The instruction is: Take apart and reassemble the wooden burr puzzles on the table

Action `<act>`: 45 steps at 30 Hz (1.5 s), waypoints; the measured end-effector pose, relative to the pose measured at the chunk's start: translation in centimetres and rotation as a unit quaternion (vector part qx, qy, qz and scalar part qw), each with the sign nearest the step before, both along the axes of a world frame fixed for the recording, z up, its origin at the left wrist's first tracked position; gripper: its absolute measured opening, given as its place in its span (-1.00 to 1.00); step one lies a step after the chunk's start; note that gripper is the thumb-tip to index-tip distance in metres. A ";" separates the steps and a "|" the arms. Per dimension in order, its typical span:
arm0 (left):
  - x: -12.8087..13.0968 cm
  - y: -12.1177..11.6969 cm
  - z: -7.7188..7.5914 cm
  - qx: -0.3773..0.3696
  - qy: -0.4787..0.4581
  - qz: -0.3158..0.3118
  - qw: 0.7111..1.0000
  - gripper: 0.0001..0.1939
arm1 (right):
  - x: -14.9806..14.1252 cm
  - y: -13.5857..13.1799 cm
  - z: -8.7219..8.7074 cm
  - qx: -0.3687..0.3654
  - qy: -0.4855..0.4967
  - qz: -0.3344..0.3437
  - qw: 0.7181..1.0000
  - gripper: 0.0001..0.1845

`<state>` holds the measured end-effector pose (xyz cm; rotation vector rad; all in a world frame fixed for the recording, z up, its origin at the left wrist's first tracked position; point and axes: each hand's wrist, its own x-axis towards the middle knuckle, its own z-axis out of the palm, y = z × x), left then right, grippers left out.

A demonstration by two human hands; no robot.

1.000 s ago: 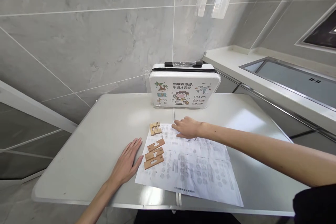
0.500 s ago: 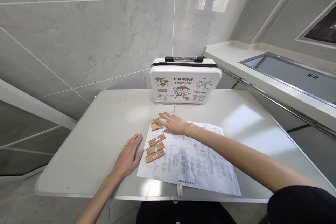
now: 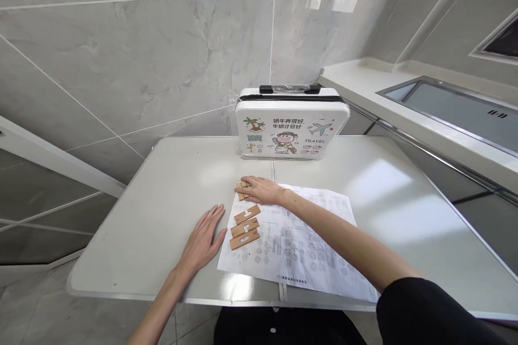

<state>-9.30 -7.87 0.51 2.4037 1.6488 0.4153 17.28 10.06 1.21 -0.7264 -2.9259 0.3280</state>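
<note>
My left hand (image 3: 205, 238) lies flat on the table (image 3: 133, 248), fingers stretched out and holding nothing, just left of the paper sheet (image 3: 291, 269). My right hand (image 3: 261, 190) reaches over a small group of flat wooden puzzle pieces (image 3: 242, 195) at the paper's upper left corner. Its fingers are extended and rest on them, partly hiding them. Below, three loose wooden pieces with cut-outs lie in a slanted row: an upper piece (image 3: 247, 214), a middle piece (image 3: 238, 229) and a lower piece (image 3: 251, 237) with an oval slot. Small dark marks show on them.
A white case (image 3: 293, 129) with cartoon prints and a black handle stands upright at the table's back, against the grey tiled wall (image 3: 162, 54). To the right runs a counter (image 3: 352, 73) with a recessed glossy panel (image 3: 457, 105).
My right hand has shifted left over the upper wooden pieces and now covers more of them. My left hand stays flat on the table. The whole view has moved slightly.
</note>
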 end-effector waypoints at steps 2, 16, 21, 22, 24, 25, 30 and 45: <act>0.0 0.0 -0.1 -0.001 -0.003 -0.001 1.000 -0.35 | -0.1 -0.1 -0.2 -0.005 0.015 -0.004 1.000 -0.51; 0.2 0.1 0.0 0.013 -0.017 0.014 1.000 -0.42 | -0.4 -1.8 -1.8 -0.065 0.110 -0.064 0.990 -0.50; 0.2 0.1 0.1 0.038 -0.044 0.024 0.998 -0.48 | -0.1 -2.4 -1.7 -0.085 0.143 -0.106 0.980 -0.58; 0.3 0.0 0.2 0.047 -0.055 0.034 0.997 -0.50 | 0.1 -2.7 -1.7 -0.088 0.153 -0.118 0.977 -0.61; 0.6 -0.3 0.6 0.068 -0.082 0.066 0.992 -0.56 | 0.6 -3.4 -1.4 -0.092 0.177 -0.146 0.969 -0.65; 0.9 -0.5 0.8 0.079 -0.096 0.085 0.989 -0.60 | 0.9 -3.8 -1.3 -0.094 0.191 -0.161 0.964 -0.66; 3.5 -1.0 2.5 0.123 -0.145 0.117 0.975 -0.75 | 3.0 -6.3 -0.9 -0.101 0.263 -0.243 0.928 -0.59; 9.5 9.2 2.9 0.019 -0.027 0.041 0.999 -0.70 | 11.8 -20.3 0.2 -0.210 0.270 -0.377 0.861 -0.47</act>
